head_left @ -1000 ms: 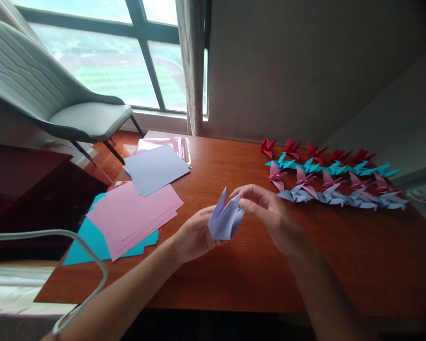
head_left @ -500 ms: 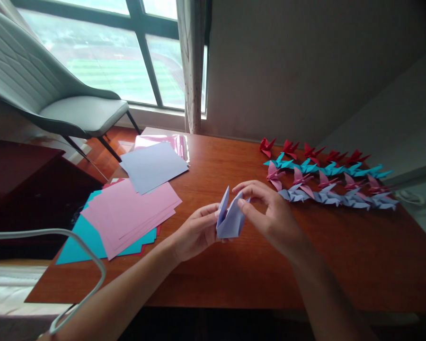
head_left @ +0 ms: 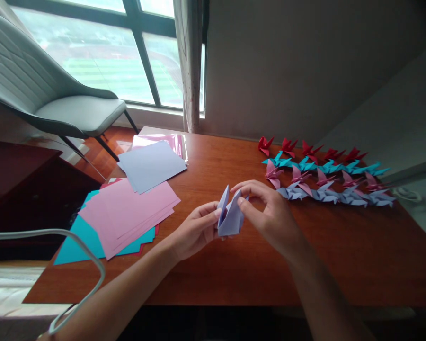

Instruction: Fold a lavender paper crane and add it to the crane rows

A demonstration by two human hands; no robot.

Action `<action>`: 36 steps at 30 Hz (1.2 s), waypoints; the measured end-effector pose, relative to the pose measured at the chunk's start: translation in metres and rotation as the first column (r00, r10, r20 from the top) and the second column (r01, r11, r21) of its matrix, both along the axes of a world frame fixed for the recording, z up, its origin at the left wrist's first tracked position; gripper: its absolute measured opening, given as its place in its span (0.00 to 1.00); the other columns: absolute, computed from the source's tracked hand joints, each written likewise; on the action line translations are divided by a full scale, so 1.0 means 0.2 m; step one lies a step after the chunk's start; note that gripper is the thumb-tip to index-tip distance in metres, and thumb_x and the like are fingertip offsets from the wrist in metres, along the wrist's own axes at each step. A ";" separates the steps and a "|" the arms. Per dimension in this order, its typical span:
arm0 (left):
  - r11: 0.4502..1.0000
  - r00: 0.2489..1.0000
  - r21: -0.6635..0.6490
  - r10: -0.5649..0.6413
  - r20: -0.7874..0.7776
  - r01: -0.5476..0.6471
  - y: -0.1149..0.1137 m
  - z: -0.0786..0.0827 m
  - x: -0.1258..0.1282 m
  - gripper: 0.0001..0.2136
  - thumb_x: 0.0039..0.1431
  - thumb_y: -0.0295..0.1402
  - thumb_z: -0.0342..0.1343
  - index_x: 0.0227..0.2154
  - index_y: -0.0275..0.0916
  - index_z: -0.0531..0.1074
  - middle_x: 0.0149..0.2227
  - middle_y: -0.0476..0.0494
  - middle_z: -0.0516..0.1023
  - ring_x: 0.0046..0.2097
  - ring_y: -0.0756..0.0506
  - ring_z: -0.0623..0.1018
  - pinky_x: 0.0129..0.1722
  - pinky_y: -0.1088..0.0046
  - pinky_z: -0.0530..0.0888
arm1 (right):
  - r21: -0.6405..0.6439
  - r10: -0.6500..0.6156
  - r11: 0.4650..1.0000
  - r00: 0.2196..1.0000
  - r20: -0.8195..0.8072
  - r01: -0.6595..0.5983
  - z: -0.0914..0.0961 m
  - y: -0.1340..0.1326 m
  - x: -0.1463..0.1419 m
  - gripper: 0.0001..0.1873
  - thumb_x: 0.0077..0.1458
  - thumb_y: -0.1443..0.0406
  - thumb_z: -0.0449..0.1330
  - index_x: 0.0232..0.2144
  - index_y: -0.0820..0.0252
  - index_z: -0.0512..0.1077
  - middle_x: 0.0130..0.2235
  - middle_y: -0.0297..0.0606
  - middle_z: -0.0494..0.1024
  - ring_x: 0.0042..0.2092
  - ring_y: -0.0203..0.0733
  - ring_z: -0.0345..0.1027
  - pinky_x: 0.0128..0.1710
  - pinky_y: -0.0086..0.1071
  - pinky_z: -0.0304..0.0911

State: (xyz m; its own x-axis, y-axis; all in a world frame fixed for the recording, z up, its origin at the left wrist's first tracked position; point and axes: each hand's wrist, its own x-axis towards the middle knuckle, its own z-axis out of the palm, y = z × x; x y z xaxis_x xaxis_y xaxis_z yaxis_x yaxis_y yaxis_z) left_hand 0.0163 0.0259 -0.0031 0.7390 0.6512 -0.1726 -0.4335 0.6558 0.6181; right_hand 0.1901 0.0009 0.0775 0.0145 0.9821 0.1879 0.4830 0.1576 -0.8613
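Well to the left of the fingers, loose pink sheets (head_left: 128, 213) lie fanned over teal sheets (head_left: 71, 246), with a lavender sheet (head_left: 151, 166) overlapping their far edge. The left hand (head_left: 195, 229) has its fingers closed on the left side of a half-folded lavender paper (head_left: 229, 219), held upright over the counter (head_left: 341, 255). The right hand (head_left: 270, 215) pinches the paper's upper right flap between thumb and forefinger. Beyond the right fingers and to their right, rows of red, teal, pink and lavender paper cranes (head_left: 326, 177) line the counter
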 end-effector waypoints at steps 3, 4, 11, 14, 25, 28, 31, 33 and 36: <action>1.000 1.000 0.010 0.004 0.002 -0.004 0.00 0.00 0.00 0.12 0.58 0.37 0.64 0.41 0.35 0.77 0.33 0.45 0.77 0.33 0.49 0.77 0.33 0.75 0.73 | 0.006 -0.006 1.000 1.000 -0.002 0.006 0.00 0.00 0.00 0.06 0.53 0.70 0.57 0.29 0.57 0.74 0.41 0.39 0.80 0.45 0.45 0.73 0.45 0.37 0.66; 1.000 1.000 0.016 0.007 -0.002 -0.007 0.00 0.01 0.00 0.12 0.59 0.37 0.64 0.40 0.35 0.77 0.33 0.45 0.77 0.33 0.50 0.77 0.33 0.75 0.73 | 0.009 -0.005 1.000 1.000 -0.003 0.005 0.00 0.00 0.00 0.06 0.53 0.70 0.57 0.29 0.57 0.74 0.40 0.39 0.80 0.45 0.45 0.73 0.45 0.37 0.67; 0.998 0.997 0.056 0.043 -0.066 -0.040 -0.01 0.03 0.01 0.12 0.59 0.38 0.64 0.38 0.35 0.76 0.32 0.44 0.77 0.32 0.50 0.77 0.33 0.76 0.72 | -0.001 -0.006 1.000 1.000 -0.004 0.006 -0.01 0.00 0.01 0.06 0.53 0.70 0.58 0.30 0.57 0.74 0.41 0.39 0.80 0.45 0.45 0.74 0.44 0.37 0.67; 0.997 0.996 0.063 0.047 -0.071 -0.043 -0.02 0.03 0.01 0.12 0.59 0.38 0.64 0.38 0.35 0.76 0.32 0.45 0.77 0.32 0.50 0.77 0.34 0.75 0.73 | -0.006 0.000 1.000 1.000 -0.011 0.000 -0.02 0.01 0.01 0.06 0.55 0.69 0.58 0.30 0.57 0.74 0.41 0.39 0.80 0.45 0.45 0.73 0.44 0.36 0.67; 0.997 0.995 0.004 -0.075 0.068 0.075 0.01 0.03 -0.01 0.21 0.63 0.52 0.52 0.40 0.37 0.73 0.35 0.40 0.80 0.35 0.43 0.81 0.33 0.72 0.73 | 0.005 0.062 0.998 0.994 -0.095 -0.062 -0.03 0.00 0.04 0.06 0.59 0.66 0.58 0.32 0.57 0.76 0.45 0.40 0.79 0.49 0.44 0.72 0.48 0.37 0.67; 0.993 0.988 0.028 -0.114 0.101 0.112 0.01 0.03 -0.02 0.23 0.63 0.54 0.50 0.42 0.37 0.72 0.37 0.38 0.80 0.38 0.41 0.82 0.33 0.71 0.73 | 0.020 0.060 0.998 0.994 -0.097 -0.058 -0.04 0.01 0.05 0.06 0.60 0.65 0.59 0.32 0.56 0.76 0.46 0.40 0.79 0.50 0.45 0.72 0.51 0.38 0.66; 0.991 0.985 0.066 -0.125 0.122 0.118 0.01 0.03 -0.03 0.20 0.61 0.51 0.55 0.43 0.38 0.71 0.39 0.37 0.81 0.40 0.40 0.82 0.35 0.71 0.73 | 0.039 0.017 0.999 0.992 -0.121 -0.013 -0.05 0.02 0.06 0.05 0.59 0.64 0.61 0.32 0.56 0.76 0.48 0.41 0.78 0.52 0.46 0.71 0.54 0.40 0.65; 0.992 0.987 0.082 -0.107 0.120 0.098 0.01 0.03 -0.04 0.18 0.60 0.48 0.58 0.44 0.38 0.70 0.39 0.37 0.81 0.40 0.40 0.82 0.35 0.72 0.73 | 0.047 0.002 0.999 0.989 -0.149 0.005 -0.05 0.02 0.06 0.05 0.59 0.63 0.61 0.32 0.56 0.75 0.49 0.41 0.78 0.53 0.46 0.71 0.54 0.41 0.65; 0.994 0.991 0.084 -0.085 0.103 0.076 0.01 0.03 -0.04 0.17 0.59 0.46 0.60 0.43 0.39 0.70 0.39 0.38 0.81 0.40 0.40 0.82 0.34 0.72 0.73 | 0.050 0.001 0.999 0.984 -0.176 0.008 -0.06 0.02 0.06 0.05 0.59 0.64 0.61 0.31 0.56 0.75 0.49 0.41 0.77 0.53 0.46 0.70 0.55 0.42 0.65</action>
State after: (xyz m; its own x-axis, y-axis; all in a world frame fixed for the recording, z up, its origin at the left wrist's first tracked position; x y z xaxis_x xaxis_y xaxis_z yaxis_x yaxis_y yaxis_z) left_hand 0.0085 0.0276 0.0028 0.8009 0.5974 -0.0407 -0.4472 0.6420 0.6228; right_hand 0.2014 0.0057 0.0656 0.0548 0.9714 0.2310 0.3251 0.2014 -0.9240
